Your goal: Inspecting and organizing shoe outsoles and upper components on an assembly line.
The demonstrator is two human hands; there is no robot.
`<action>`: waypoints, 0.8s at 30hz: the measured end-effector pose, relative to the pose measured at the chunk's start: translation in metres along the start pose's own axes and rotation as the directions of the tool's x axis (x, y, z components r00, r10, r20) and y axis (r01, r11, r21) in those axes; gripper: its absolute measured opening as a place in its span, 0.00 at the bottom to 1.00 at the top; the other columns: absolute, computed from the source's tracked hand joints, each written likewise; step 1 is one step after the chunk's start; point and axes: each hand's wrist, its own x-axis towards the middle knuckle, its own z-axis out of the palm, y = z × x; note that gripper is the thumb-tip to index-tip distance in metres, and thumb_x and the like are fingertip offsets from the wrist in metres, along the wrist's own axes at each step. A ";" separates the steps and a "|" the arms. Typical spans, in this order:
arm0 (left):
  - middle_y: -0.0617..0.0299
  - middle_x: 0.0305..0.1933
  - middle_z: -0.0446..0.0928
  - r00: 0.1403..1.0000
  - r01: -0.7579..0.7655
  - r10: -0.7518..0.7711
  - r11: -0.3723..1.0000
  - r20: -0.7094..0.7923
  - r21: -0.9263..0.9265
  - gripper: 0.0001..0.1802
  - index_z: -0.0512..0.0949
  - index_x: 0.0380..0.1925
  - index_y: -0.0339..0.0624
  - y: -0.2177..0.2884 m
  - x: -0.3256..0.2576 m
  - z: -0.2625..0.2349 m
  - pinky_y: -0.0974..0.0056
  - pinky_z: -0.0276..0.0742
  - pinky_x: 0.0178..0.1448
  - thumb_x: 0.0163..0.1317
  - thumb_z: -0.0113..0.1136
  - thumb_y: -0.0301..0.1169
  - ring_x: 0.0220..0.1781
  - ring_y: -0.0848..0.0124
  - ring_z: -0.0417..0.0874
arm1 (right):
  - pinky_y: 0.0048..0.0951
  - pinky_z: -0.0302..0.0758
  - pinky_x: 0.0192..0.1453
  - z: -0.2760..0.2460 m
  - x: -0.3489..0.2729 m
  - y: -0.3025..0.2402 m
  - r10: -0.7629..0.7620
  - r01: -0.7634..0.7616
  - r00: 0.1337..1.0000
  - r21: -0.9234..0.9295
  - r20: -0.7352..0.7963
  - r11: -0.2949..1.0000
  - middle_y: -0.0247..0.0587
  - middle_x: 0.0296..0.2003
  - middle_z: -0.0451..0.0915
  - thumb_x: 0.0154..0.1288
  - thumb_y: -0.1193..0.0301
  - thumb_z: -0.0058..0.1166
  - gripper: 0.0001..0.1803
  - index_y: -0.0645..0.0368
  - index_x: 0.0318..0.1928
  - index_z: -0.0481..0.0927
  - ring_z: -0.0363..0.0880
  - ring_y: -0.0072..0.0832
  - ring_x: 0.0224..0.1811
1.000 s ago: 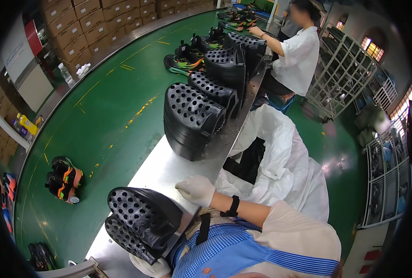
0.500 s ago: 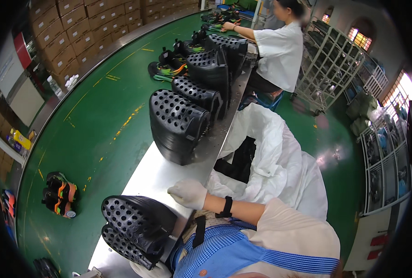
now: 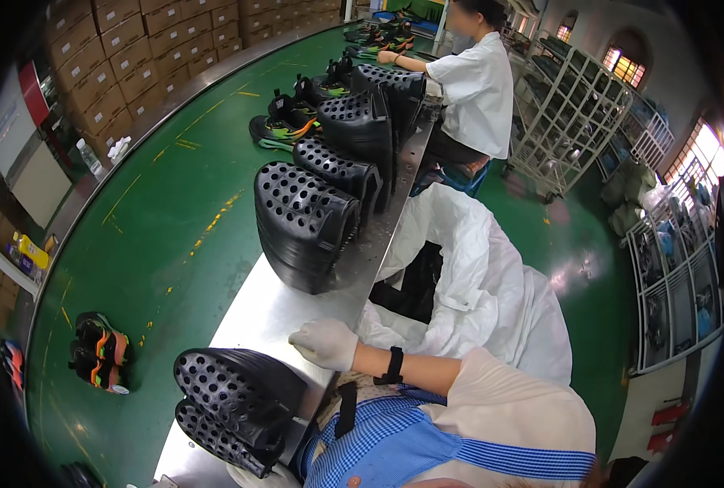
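Observation:
Two black, perforated, shoe-shaped plastic shells (image 3: pixel 240 398) lie together on the near part of the metal table (image 3: pixel 244 321). My left hand (image 3: pixel 263 477), in a white glove, is at their lower end. Mostly hidden by the shells and the picture's lower part, its fingers do not show. In a white glove too, my right hand (image 3: pixel 325 343) rests at the table's edge just beyond these shells, its fingers curled into a fist with nothing visible in it. Farther along the table stand nested stacks of the same black shells (image 3: pixel 305 224).
A large white sack (image 3: pixel 492 276) with black things inside stands against the table's right side. Multicoloured shoes (image 3: pixel 98 354) lie on the green surface at left; more shoes (image 3: pixel 281 122) are beyond the stacks. A co-worker (image 3: pixel 476 89) sits at the far end, near a wheeled rack (image 3: pixel 569 114).
The view has shifted slightly, so most things appear a little farther left. Both my hands stay about where they were beside the shells and the table edge.

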 end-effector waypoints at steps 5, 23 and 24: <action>0.43 0.47 0.81 1.000 0.018 -0.018 0.999 0.008 0.044 0.15 0.82 0.47 0.38 -0.001 -0.006 0.002 0.41 0.75 0.61 0.69 0.54 0.35 0.51 0.41 0.80 | 0.50 0.77 0.41 -0.006 -0.001 -0.003 0.010 -0.009 1.000 -0.016 0.028 1.000 0.47 0.26 0.80 0.67 0.66 0.50 0.10 0.56 0.30 0.79 0.82 0.47 0.35; 0.40 0.52 0.79 0.998 -0.016 0.019 0.998 -0.058 0.059 0.18 0.80 0.52 0.36 -0.007 -0.021 0.018 0.40 0.74 0.64 0.66 0.56 0.33 0.55 0.39 0.79 | 0.51 0.77 0.41 -0.009 0.001 0.004 0.004 -0.004 1.000 -0.010 0.018 1.000 0.50 0.26 0.80 0.67 0.67 0.50 0.11 0.58 0.30 0.79 0.82 0.49 0.34; 0.40 0.53 0.79 0.998 -0.014 0.018 0.998 -0.059 0.061 0.18 0.80 0.52 0.35 -0.006 -0.021 0.018 0.40 0.74 0.64 0.66 0.56 0.33 0.56 0.39 0.79 | 0.51 0.77 0.40 -0.010 0.001 0.004 -0.001 0.001 1.000 -0.007 0.009 1.000 0.51 0.26 0.79 0.67 0.67 0.50 0.11 0.58 0.30 0.79 0.82 0.49 0.33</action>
